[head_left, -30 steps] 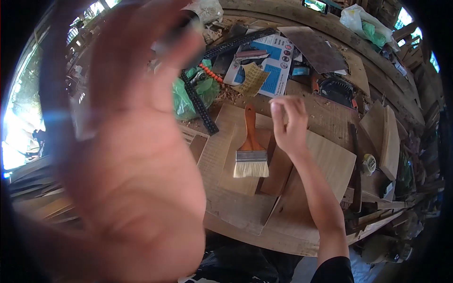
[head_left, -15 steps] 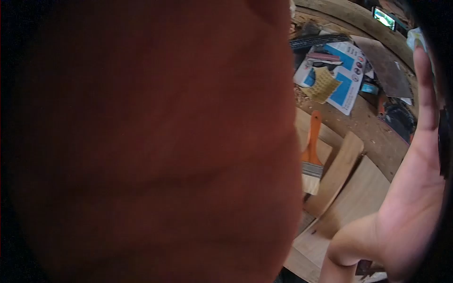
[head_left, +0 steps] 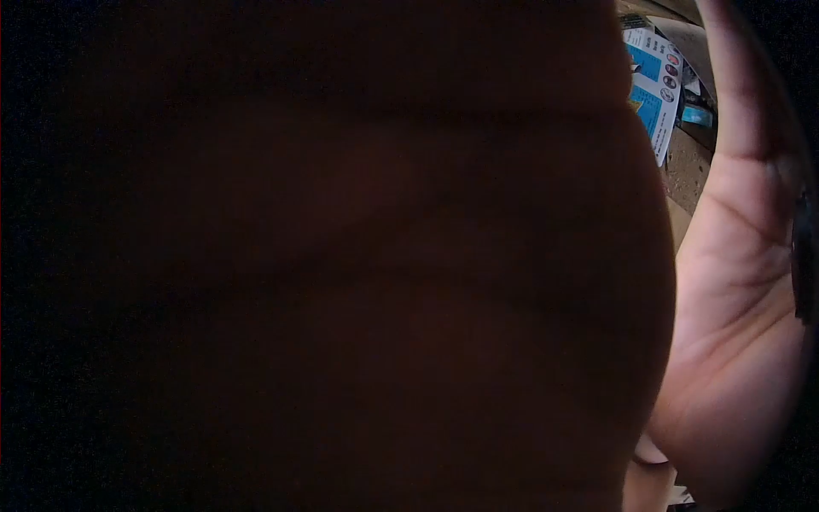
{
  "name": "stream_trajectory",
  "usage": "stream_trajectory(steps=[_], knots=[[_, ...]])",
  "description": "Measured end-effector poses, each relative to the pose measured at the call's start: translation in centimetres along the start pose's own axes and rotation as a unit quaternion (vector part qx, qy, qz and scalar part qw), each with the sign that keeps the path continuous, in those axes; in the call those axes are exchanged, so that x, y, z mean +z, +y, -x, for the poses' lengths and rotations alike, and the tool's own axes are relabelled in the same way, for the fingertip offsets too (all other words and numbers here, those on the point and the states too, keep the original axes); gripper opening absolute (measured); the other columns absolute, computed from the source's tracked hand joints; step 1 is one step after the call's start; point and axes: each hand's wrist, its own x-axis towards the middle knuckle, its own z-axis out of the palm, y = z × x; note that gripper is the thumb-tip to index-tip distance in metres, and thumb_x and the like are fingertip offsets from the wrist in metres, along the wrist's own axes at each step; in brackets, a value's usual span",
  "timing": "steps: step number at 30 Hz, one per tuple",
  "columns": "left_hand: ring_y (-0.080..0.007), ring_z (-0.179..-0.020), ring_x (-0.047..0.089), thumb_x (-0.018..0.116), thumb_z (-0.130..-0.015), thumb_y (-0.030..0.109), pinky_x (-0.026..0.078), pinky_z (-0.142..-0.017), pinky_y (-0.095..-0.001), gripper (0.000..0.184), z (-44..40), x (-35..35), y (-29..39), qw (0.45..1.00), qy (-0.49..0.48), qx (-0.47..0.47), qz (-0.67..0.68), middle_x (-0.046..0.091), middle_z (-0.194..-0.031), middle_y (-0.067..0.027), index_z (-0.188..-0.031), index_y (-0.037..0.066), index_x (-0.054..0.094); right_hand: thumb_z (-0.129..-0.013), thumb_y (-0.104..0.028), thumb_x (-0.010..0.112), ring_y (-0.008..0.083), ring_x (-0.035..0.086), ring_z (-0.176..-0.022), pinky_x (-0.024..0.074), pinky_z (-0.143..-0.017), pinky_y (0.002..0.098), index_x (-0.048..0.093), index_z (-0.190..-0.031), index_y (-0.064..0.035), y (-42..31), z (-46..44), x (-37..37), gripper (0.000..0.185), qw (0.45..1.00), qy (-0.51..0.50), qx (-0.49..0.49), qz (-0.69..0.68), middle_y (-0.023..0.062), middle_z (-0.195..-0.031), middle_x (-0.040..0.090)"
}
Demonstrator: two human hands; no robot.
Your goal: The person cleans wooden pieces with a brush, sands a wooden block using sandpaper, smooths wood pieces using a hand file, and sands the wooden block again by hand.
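No handling of any item shows; w/ view mostly blocked, can't tell what's done or left. L hand (head_left: 367,256), dark blurred bulk from 9 o'clock thru ctr, grip unreadable; R hand (head_left: 738,247) at 3, creased palm bare, finger extended, seemingly nothing clasped. Nearest thing, flat white-&-blue printed sheet (head_left: 648,68), lies at 2, nr speckled brown wood (head_left: 688,160).

left hand (head_left: 341,273) is basically blocking the lens, super dark; right hand (head_left: 738,273) shows its palm alongside; blue-and-white printed sheet (head_left: 657,94) peeks between them
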Motion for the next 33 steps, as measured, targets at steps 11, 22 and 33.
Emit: stream_trajectory(steps=[11,22,33], knots=[[-0.0396,-0.134,0.053,0.036,-0.106,0.057,0.039,-0.111,-0.0519,0.07,1.1,1.0,-0.1,1.0,-0.001,-0.015,-0.027,0.057,-0.142,-0.0259,-0.143,0.001,0.056,-0.104,-0.029,0.055,0.0285,0.057,-0.105,0.0443,-0.094,0.0419,0.065,-0.12,-0.0016,0.9,0.8,-1.0,0.033,1.0,-0.022,0.02,-0.004,0.0153,-0.117,0.063],[-0.0403,-0.135,0.052,0.036,-0.106,0.057,0.038,-0.112,-0.0531,0.07,1.6,2.2,-0.7,0.999,0.008,-0.014,-0.04,0.056,-0.143,-0.0268,-0.143,0.001,0.055,-0.103,-0.029,0.056,0.0298,0.053,-0.111,0.0414,-0.097,0.0431,0.064,-0.122,-0.0016,1.4,0.9,-2.1,0.034,0.999,-0.048,0.026,0.0,0.0161,-0.122,0.059],[-0.0411,-0.136,0.051,0.035,-0.106,0.057,0.037,-0.113,-0.0542,0.07,1.7,3.3,-1.4,0.998,0.019,-0.026,-0.06,0.055,-0.144,-0.0276,-0.143,0.001,0.055,-0.102,-0.029,0.057,0.0311,0.05,-0.116,0.0384,-0.1,0.0442,0.062,-0.125,-0.0016,1.9,0.9,-3.6,0.036,0.996,-0.075,0.043,0.013,0.017,-0.127,0.056]])
